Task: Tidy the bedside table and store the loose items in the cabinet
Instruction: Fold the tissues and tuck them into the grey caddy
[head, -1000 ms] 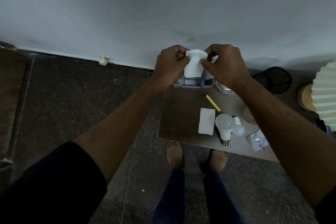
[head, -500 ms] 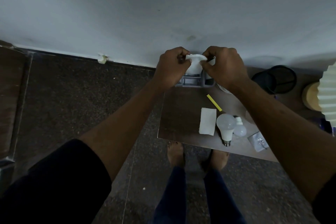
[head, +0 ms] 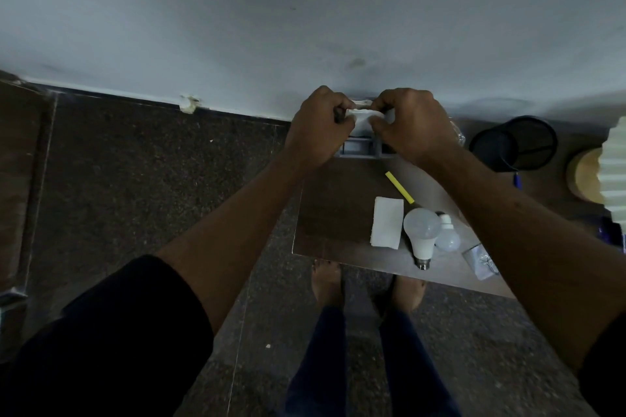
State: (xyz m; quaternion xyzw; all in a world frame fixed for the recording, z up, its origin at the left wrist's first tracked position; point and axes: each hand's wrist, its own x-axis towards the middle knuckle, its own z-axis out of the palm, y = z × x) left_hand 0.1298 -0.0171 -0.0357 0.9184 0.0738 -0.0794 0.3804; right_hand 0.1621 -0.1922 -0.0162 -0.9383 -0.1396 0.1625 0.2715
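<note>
**Soft paper, two-handed pinch**

We see the left hand [head: 318, 127] and right hand [head: 415, 127] each pinching the white paper [head: 363, 119] at 12 o'clock on the bedside table [head: 332, 213], above the grey tray [head: 359, 150]. We judge it light, limp and tearable; grip its edges.

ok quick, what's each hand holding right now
left hand: closed, pinching the white tissue
right hand: closed, pinching the white tissue too
</note>
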